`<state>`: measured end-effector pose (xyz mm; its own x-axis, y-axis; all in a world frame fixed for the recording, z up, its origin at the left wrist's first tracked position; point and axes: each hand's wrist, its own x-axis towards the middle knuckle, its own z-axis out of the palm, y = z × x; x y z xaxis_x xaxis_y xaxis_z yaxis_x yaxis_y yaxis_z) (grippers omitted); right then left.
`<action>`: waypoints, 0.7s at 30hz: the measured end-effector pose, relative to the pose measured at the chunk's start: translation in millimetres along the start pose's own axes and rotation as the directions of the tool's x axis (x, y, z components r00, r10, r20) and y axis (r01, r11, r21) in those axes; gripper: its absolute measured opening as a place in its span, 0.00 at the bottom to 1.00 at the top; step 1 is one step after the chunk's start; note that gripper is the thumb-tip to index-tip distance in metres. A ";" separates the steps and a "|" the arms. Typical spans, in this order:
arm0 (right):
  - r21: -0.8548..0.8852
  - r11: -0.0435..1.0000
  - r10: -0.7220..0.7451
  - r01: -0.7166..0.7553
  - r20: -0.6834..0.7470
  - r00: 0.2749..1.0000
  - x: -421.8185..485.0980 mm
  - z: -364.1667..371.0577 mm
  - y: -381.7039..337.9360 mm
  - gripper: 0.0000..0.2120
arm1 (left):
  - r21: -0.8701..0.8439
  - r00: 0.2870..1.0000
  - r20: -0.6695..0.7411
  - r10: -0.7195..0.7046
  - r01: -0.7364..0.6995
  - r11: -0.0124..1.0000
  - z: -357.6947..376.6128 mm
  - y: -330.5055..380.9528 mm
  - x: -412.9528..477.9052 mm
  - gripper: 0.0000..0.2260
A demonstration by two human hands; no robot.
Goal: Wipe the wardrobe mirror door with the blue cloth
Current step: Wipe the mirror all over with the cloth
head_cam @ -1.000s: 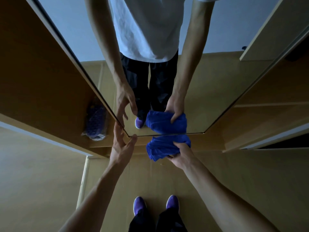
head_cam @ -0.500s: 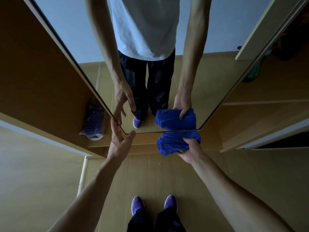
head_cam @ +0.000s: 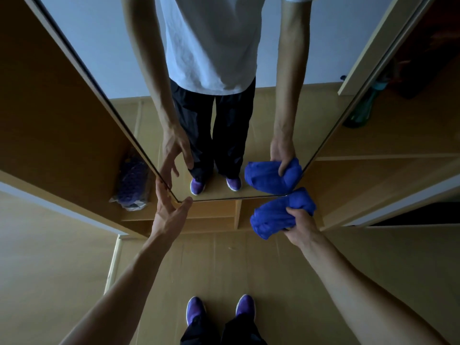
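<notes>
Two purple trainers stand side by side on the pale wooden floor at the bottom of the view, below dark trouser legs. Both bare forearms reach forward from there. The left hand is spread wide and holds nothing. Its straight fingers lie against the left edge of the tall frameless mirror door just above the lower left corner, and its thumb tip sits at the bottom edge beside that corner. The right hand has its fingers and thumb curled round the bunched-up blue cloth. It holds the cloth against the lower right corner of the mirror door, so that the top of the cloth meets its own reflection along the bottom edge. The glass reflects the person's white T-shirt, black trousers and trainers, along with both hands and the cloth. Behind the door is the light brown wooden wardrobe, with low shelves and dividers showing under the mirror's bottom edge. On the wardrobe's base to the left of the mirror lies a clear plastic bag with something purple inside. In the dim compartment on the right stands a teal-green object, too dark to identify.
</notes>
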<state>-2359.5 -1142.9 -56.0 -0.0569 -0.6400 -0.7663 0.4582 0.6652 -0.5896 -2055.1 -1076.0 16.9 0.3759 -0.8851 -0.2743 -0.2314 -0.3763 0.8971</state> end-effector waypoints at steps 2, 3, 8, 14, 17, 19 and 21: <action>-0.109 0.994 -0.035 0.029 -0.047 0.998 0.6 -6.8 -5.7 0.19 | -0.008 1.000 -0.020 -0.007 0.007 1.000 5.2 0.9 -2.2 0.47; -0.146 0.989 -0.049 0.038 -0.070 0.996 0.5 -8.4 -7.6 0.18 | -0.009 0.999 -0.033 -0.010 0.010 1.000 7.7 1.3 -3.1 0.47; -0.316 0.946 -0.122 0.075 -0.133 0.984 7.7 -14.8 -16.6 0.11 | 0.049 0.995 -0.105 -0.003 0.008 0.999 12.2 1.4 -3.8 0.46; -0.422 0.893 -0.239 0.158 -0.145 0.960 12.0 -27.0 -22.1 0.13 | 0.219 0.970 -0.137 -0.199 0.225 0.949 35.2 -11.0 -18.3 0.42; -0.459 0.866 -0.292 0.201 -0.136 0.947 7.2 -26.1 -24.3 0.15 | 0.348 0.991 0.015 -0.130 0.117 0.930 55.1 -8.8 -41.8 0.36; -0.459 0.857 -0.313 0.236 -0.099 0.945 4.2 -26.6 -25.1 0.16 | 0.432 0.990 0.137 0.018 -0.076 0.899 68.8 3.9 -55.1 0.31; -0.465 0.846 -0.327 0.259 -0.070 0.942 1.0 -28.2 -25.8 0.15 | 0.462 0.942 0.269 0.199 -0.308 0.832 82.7 25.0 -63.1 0.28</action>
<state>-2396.3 -1149.9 -48.8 -0.2658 -0.7937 -0.5471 -0.0394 0.5760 -0.8165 -2158.8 -1052.2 28.1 0.0668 -0.9827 -0.1729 -0.7227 -0.1671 0.6707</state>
